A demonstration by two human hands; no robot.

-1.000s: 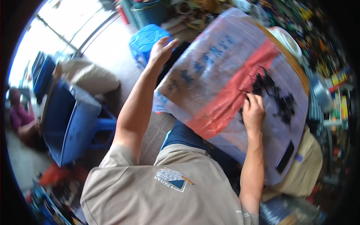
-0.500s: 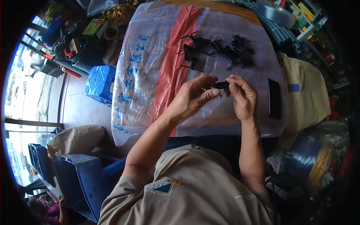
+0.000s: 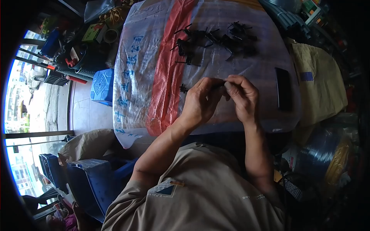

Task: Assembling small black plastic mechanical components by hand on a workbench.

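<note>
Head view: my left hand [image 3: 200, 102] and right hand [image 3: 241, 96] meet over the sack-covered table [image 3: 154, 77], fingertips pinched shut together on a small black part [image 3: 219, 82]. A pile of black parts [image 3: 216, 38] lies beyond, a black slab [image 3: 284, 88] to the right, a blue stool [image 3: 102, 86] left. Since half a second ago, my hands sit slightly lower in view.

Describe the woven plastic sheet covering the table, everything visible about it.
The woven plastic sheet looks like an opened sack: whitish, glossy, finely woven, with a broad red stripe running its length and blue printing near its left edge. It lies flat over the table, wrinkled, its near edge hanging over the front. A pile of small black parts lies at its far side, and a flat black rectangular object near its right edge. Both hands work just above it.
</note>
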